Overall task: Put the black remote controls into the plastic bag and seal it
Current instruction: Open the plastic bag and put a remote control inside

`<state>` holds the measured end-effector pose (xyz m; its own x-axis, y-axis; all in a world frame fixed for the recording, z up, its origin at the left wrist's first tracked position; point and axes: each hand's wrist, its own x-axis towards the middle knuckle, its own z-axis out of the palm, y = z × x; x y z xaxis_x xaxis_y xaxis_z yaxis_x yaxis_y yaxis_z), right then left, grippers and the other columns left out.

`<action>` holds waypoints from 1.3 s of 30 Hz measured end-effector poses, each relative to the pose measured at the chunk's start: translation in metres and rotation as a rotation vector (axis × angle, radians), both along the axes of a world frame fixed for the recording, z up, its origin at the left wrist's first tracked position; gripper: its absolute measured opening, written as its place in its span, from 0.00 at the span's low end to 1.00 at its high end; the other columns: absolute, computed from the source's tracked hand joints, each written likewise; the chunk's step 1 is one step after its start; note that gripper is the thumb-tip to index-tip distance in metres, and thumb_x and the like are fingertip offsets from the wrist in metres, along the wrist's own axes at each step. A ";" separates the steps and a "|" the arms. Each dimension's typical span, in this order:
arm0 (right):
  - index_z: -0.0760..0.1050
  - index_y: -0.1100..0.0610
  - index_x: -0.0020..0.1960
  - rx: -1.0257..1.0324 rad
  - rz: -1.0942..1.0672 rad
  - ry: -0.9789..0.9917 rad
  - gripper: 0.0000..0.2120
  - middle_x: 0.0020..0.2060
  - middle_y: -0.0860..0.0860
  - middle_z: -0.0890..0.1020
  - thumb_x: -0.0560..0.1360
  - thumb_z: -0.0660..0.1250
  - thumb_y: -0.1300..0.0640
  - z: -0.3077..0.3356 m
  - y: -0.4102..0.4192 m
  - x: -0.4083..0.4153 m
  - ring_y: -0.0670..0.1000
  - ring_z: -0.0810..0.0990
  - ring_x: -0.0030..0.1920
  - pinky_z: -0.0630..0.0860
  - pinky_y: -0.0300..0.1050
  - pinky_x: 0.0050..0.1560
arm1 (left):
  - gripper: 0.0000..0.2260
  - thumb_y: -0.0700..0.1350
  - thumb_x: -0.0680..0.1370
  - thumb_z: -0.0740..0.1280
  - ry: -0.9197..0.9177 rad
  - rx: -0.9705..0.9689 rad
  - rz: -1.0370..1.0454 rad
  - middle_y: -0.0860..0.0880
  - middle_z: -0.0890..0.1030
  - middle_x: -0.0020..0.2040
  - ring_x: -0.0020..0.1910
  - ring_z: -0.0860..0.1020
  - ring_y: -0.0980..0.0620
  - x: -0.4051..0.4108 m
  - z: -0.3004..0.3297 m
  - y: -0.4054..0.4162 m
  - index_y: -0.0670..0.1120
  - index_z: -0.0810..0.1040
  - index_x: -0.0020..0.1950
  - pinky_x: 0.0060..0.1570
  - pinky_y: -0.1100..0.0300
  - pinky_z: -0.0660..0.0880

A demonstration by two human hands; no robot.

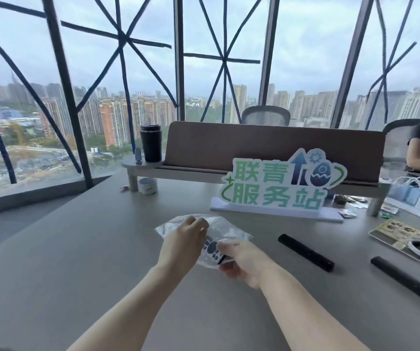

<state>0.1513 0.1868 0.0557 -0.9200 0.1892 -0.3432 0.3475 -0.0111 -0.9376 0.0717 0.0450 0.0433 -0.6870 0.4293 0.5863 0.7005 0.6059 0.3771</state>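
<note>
Grey tabletop (82,249) runs toward tall taped windows, and the work sits at its middle. One remote (212,248), buttons up, lies partly inside the clear bag (231,233); its long axis slants from upper left to lower right, with the lower end at the bag's mouth. The right hand (244,264) is closed on that lower end, seemingly feeding it in. The left hand (182,243) pinches the bag's upper edge, holding the film steady against the push.

Two more black remotes wait on the table to the right: a near remote (305,252) and a far remote (409,283). Both lie apart from the bag and slant the same way, upper left to lower right. The right hand is plainly the nearer one to both, so I judge it should fetch them while the left keeps the bag open. Sealing is not yet begun.

Beyond stand a green sign (280,186), a dark tumbler (150,143) on a shelf, and clutter at the right edge.
</note>
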 end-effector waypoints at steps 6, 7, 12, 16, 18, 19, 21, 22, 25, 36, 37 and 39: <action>0.82 0.58 0.47 0.317 -0.404 0.078 0.12 0.38 0.55 0.87 0.76 0.59 0.64 -0.032 0.067 0.031 0.52 0.78 0.29 0.76 0.46 0.30 | 0.06 0.47 0.78 0.59 -0.080 0.048 -0.023 0.52 0.79 0.48 0.43 0.78 0.44 0.006 -0.005 0.027 0.50 0.75 0.47 0.35 0.53 0.71; 0.82 0.56 0.49 0.443 -0.475 0.077 0.12 0.40 0.53 0.87 0.75 0.59 0.62 -0.038 0.087 0.037 0.52 0.79 0.31 0.77 0.47 0.33 | 0.05 0.47 0.78 0.59 -0.088 0.045 -0.024 0.52 0.79 0.48 0.43 0.78 0.44 0.007 -0.008 0.030 0.51 0.75 0.47 0.35 0.53 0.70; 0.67 0.57 0.72 1.153 -0.436 -0.228 0.22 0.66 0.59 0.76 0.80 0.56 0.52 -0.078 0.180 0.037 0.60 0.74 0.64 0.69 0.50 0.63 | 0.14 0.47 0.78 0.58 -0.118 0.021 0.001 0.54 0.79 0.57 0.50 0.79 0.45 0.012 -0.020 0.037 0.58 0.74 0.61 0.39 0.54 0.74; 0.70 0.55 0.68 1.398 -0.381 -0.296 0.19 0.62 0.54 0.79 0.81 0.54 0.48 -0.092 0.198 0.038 0.59 0.73 0.64 0.70 0.50 0.60 | 0.13 0.47 0.77 0.58 -0.129 -0.048 0.007 0.53 0.82 0.53 0.48 0.79 0.46 0.007 -0.028 0.037 0.58 0.77 0.58 0.39 0.56 0.74; 0.75 0.54 0.60 1.444 -0.376 -0.250 0.14 0.57 0.53 0.81 0.79 0.60 0.48 -0.092 0.195 0.039 0.58 0.75 0.60 0.72 0.49 0.54 | 0.11 0.47 0.77 0.60 -0.129 -0.046 0.018 0.53 0.84 0.51 0.47 0.80 0.47 0.008 -0.029 0.040 0.57 0.80 0.53 0.38 0.56 0.73; 0.76 0.54 0.54 1.408 -0.378 -0.236 0.11 0.53 0.53 0.81 0.78 0.63 0.49 -0.090 0.195 0.038 0.58 0.76 0.57 0.73 0.49 0.50 | 0.10 0.46 0.77 0.61 -0.135 -0.047 0.022 0.53 0.84 0.50 0.46 0.80 0.47 0.010 -0.029 0.043 0.56 0.81 0.51 0.37 0.56 0.73; 0.74 0.55 0.43 1.143 -0.404 -0.190 0.09 0.43 0.54 0.81 0.75 0.65 0.50 -0.081 0.191 0.043 0.59 0.80 0.44 0.72 0.47 0.38 | 0.09 0.47 0.77 0.61 -0.138 -0.049 0.021 0.53 0.84 0.48 0.45 0.80 0.46 0.012 -0.027 0.054 0.56 0.81 0.49 0.38 0.55 0.75; 0.74 0.57 0.41 0.937 -0.426 -0.138 0.10 0.37 0.55 0.81 0.74 0.65 0.51 -0.075 0.191 0.048 0.58 0.79 0.36 0.68 0.45 0.32 | 0.09 0.48 0.77 0.61 -0.136 -0.042 0.016 0.53 0.84 0.47 0.46 0.80 0.45 0.012 -0.024 0.060 0.56 0.80 0.50 0.39 0.54 0.76; 0.74 0.61 0.43 0.261 -0.424 0.065 0.08 0.27 0.56 0.77 0.76 0.64 0.57 -0.037 0.181 0.082 0.51 0.64 0.18 0.56 0.36 0.22 | 0.10 0.51 0.77 0.60 -0.123 0.034 -0.012 0.51 0.85 0.48 0.47 0.81 0.45 0.008 -0.008 0.082 0.57 0.80 0.52 0.42 0.51 0.78; 0.78 0.62 0.57 0.064 -0.043 0.077 0.13 0.36 0.54 0.82 0.80 0.64 0.54 -0.006 0.096 0.069 0.48 0.64 0.22 0.60 0.38 0.22 | 0.11 0.52 0.77 0.61 -0.079 0.098 -0.149 0.52 0.85 0.50 0.47 0.81 0.49 0.039 0.024 0.114 0.55 0.81 0.54 0.42 0.56 0.77; 0.78 0.62 0.59 0.084 -0.060 0.088 0.13 0.39 0.54 0.83 0.81 0.63 0.55 -0.012 0.093 0.066 0.48 0.68 0.22 0.63 0.38 0.22 | 0.11 0.52 0.77 0.61 -0.088 0.099 -0.151 0.52 0.85 0.49 0.46 0.81 0.49 0.041 0.023 0.112 0.55 0.81 0.53 0.42 0.57 0.77; 0.80 0.61 0.55 0.193 -0.143 0.099 0.11 0.40 0.54 0.84 0.80 0.61 0.57 -0.017 0.094 0.073 0.48 0.72 0.21 0.65 0.39 0.21 | 0.10 0.51 0.77 0.61 -0.137 0.106 -0.151 0.53 0.86 0.46 0.42 0.82 0.49 0.044 0.021 0.110 0.56 0.81 0.52 0.40 0.57 0.77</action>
